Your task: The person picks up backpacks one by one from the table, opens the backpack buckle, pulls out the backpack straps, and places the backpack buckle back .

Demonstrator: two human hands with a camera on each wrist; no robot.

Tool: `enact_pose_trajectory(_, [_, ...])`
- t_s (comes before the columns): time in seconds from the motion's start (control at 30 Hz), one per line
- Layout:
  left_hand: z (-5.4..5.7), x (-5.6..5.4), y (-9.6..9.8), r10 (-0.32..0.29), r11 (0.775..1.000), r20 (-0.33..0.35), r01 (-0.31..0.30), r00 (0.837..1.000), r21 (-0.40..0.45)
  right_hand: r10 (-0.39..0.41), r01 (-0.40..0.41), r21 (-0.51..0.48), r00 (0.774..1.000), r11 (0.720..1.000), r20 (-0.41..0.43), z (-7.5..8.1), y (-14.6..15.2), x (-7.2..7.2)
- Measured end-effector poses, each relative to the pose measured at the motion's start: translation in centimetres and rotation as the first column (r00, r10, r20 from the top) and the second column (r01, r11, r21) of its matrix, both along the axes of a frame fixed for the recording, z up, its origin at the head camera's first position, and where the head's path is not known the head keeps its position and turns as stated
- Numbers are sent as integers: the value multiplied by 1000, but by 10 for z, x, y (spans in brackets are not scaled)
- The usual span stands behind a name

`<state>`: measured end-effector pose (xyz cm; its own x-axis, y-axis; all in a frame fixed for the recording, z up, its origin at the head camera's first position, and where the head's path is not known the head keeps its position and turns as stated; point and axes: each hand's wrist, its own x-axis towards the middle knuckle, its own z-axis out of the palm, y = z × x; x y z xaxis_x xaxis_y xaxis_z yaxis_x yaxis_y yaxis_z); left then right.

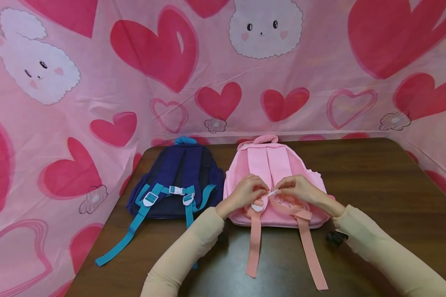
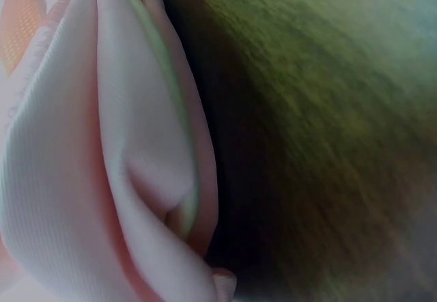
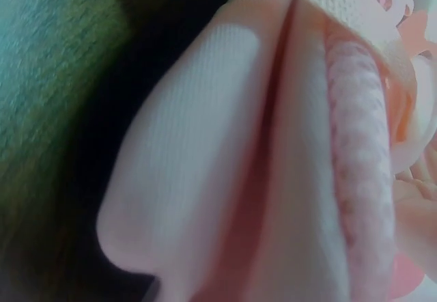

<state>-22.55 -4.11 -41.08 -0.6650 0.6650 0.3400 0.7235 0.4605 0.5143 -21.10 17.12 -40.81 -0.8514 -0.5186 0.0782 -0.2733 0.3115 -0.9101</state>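
A pink backpack lies on the table with its shoulder straps facing up. Over its lower middle, my left hand and right hand meet fingertip to fingertip, pinching a small white buckle from either side. Below the left hand, a white strap adjuster shows, with a peach webbing tail hanging toward me. Another peach tail runs down below the right hand. The wrist views show the bag's pink side fabric up close; part of the right hand appears at that view's edge.
Left of the pink bag lies a navy backpack with blue straps, its white buckle fastened. Both bags rest on a dark wooden table. A pink heart-patterned cloth hangs behind and at the sides.
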Motion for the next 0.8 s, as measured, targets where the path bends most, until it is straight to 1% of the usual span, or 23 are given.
enact_pose_trajectory(0.17, [0,0,1,5,1000,-12,-5,1000,-5,15,-15,16,1000,1000,-20,1,2,0])
enact_pose_trajectory(0.37, [1,1,1,17,1000,6,-17,1000,-5,28,-27,27,999,999,-29,0,5,-1])
enact_pose_trajectory(0.53, [-1,1,2,20,1000,12,-20,1000,1,55,-55,10,995,998,-80,-3,8,0])
enact_pose_trajectory(0.6, [-2,1,2,20,1000,9,-20,1000,3,76,-78,-12,991,997,-114,-4,9,0])
enact_pose_trajectory(0.67, [-3,0,3,19,1000,6,-19,1000,5,86,-90,-29,988,995,-125,-5,9,0])
enact_pose_trajectory(0.8, [-3,1,3,18,1000,13,-18,1000,12,89,-92,-24,990,995,-107,-4,10,2])
